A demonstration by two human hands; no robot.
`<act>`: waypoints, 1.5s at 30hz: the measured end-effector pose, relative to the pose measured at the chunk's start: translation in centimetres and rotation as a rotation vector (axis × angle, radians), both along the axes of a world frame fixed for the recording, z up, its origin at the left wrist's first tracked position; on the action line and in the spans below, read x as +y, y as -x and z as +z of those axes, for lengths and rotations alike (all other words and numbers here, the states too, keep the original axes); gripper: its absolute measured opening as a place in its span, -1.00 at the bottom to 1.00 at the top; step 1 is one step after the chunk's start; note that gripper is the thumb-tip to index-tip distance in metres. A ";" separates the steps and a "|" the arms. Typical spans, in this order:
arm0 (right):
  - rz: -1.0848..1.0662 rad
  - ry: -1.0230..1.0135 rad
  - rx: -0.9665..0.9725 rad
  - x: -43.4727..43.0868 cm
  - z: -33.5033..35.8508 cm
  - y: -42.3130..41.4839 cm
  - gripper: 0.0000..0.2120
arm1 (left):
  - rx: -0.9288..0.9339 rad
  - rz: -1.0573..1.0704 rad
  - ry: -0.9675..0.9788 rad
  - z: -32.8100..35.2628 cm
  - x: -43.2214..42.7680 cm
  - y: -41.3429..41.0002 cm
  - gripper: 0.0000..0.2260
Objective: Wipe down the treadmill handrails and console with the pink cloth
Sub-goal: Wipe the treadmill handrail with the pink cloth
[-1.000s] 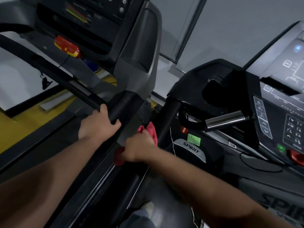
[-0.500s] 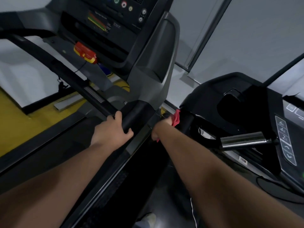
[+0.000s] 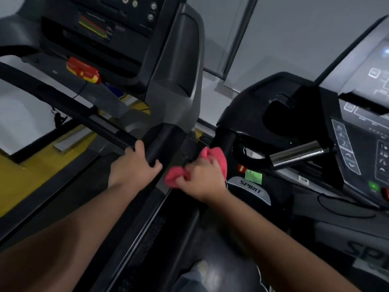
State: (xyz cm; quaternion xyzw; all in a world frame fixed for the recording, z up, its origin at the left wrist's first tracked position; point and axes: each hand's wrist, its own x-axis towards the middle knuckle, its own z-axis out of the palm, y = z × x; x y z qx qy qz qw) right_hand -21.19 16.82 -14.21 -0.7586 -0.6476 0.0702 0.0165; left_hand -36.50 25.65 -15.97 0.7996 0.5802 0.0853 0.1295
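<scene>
Head view. Two treadmills stand side by side.

The left hand (image 3: 134, 168) has its fingers curled around the black padded handrail (image 3: 162, 142) of the left-side machine, thumb on top, just below where the rail meets the grey console upright (image 3: 176, 66).

The right hand (image 3: 203, 179) has its fingers closed tight on the pink cloth (image 3: 211, 155), which is bunched. One fold protrudes above the knuckles, another at the thumb side. The cloth touches the black upright rail (image 3: 227, 140) of the neighbouring treadmill, near its top end. Whether the fingers also wrap that rail cannot be determined.

The left machine's console (image 3: 109, 24) shows coloured buttons and a striped chart, with a red and yellow safety key (image 3: 83, 73) beneath it.

On the right machine are a silver pulse-grip bar (image 3: 296, 153), a keypad (image 3: 345, 148), a green sticker (image 3: 253, 177) and a SPIRIT badge (image 3: 251, 187).

Yellow floor (image 3: 25, 182) shows at left.
</scene>
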 end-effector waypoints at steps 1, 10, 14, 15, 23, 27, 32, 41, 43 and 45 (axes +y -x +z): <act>-0.050 -0.119 0.066 -0.1 0.0 -1.0 -0.59 | -0.004 -0.002 0.003 0.0 0.0 0.0 -0.60; -0.560 -0.668 0.735 0.8 -2.4 -3.6 -0.66 | -0.002 -0.007 0.019 0.0 0.1 0.0 -0.56; -0.719 -0.674 0.924 -1.3 -2.6 -1.1 -0.53 | -0.009 -0.010 0.012 0.1 -0.2 0.0 -0.57; -0.756 -0.667 0.979 -2.0 -2.6 -0.2 -0.46 | -0.009 -0.012 0.009 0.1 -0.2 0.0 -0.57; -0.775 -0.500 1.042 -8.2 -2.8 7.6 -0.27 | -0.064 0.015 0.046 0.2 -0.8 0.6 -0.55; -0.845 -0.374 0.974 -6.9 -2.1 6.7 -0.20 | -0.143 0.040 0.079 0.1 -1.0 1.0 -0.47; -1.052 -0.284 1.113 -1.1 -1.4 0.1 -0.25 | -0.130 0.039 0.078 0.2 -1.4 1.2 -0.43; -0.947 -0.408 1.746 -0.1 -2.6 -5.1 -0.38 | -0.362 -0.143 -0.211 0.7 -2.1 -2.0 -0.74; -0.860 -0.449 1.874 -0.4 -2.6 -5.3 -0.37 | -0.391 -0.234 -0.142 0.7 -3.5 -4.5 -0.78; -0.821 -0.429 1.954 -0.6 -2.8 -5.1 -0.25 | -0.426 -0.265 0.009 0.6 -5.1 -7.1 -0.75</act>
